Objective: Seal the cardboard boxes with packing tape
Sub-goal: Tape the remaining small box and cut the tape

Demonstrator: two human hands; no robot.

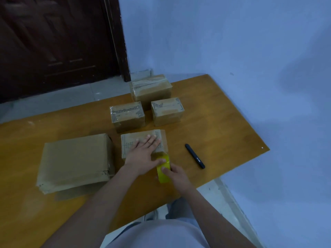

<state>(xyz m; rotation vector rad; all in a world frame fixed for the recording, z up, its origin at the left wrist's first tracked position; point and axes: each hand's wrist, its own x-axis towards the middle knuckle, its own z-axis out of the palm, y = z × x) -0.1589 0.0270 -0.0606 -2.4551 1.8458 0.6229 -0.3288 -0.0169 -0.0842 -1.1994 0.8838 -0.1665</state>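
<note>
While the left hand [143, 151] flattens the box [129, 142], the right hand [176, 173] grips the tape roll [163, 170].

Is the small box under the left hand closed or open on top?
Closed. The top of the small box lies flat, and the left hand presses on it with straight fingers.

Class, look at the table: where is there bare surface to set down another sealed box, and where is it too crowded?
Bare wood lies on the table right of the black pen, out to the far-right edges, and left of the small boxes, beyond the flattened cardboard stack. It is crowded mid-table: three sealed boxes cluster behind the box being taped.
</note>
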